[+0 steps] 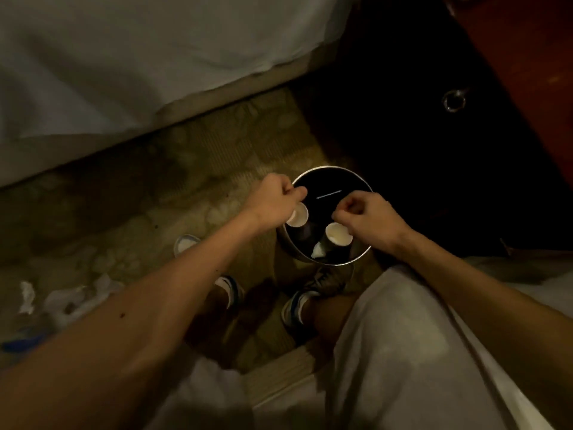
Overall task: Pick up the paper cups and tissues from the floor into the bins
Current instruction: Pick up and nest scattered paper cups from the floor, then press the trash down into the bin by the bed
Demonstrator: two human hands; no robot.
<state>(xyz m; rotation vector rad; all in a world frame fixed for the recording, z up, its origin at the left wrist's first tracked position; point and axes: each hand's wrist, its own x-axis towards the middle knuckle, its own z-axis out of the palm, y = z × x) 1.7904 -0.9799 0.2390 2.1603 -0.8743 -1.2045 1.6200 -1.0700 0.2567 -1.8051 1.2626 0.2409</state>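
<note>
Over the round metal bin (325,168) on the patterned carpet (192,162) we hold both hands, arms stretched forward and down from where we stand. Our left hand (273,200) is clenched round a paper cup (297,215), which pokes out beneath the fist with its white open mouth turned up toward us, just inside the bin's left rim. Our right hand (369,218) has its fingers curled too, and a second paper cup (338,234) sits right against the underside of the thumb and fingers, above the bin's near side; we cannot tell whether the fingers actually pinch it or only touch it. Down inside the dark bin a small white scrap (319,251) lies near the front wall, too dim to name. Crumpled tissues (59,301) lie on the carpet well to the left, past our left forearm, with something blue (21,339) just beside them. Between the tissues and the bin a pale rounded object (186,243) shows on the carpet, blurred. Our shoes (325,280) stand just short of the bin. A bed with a white sheet (124,57) fills the upper left, and reddish wooden furniture (527,57) with a metal ring pull (454,100) stands at the upper right.
</note>
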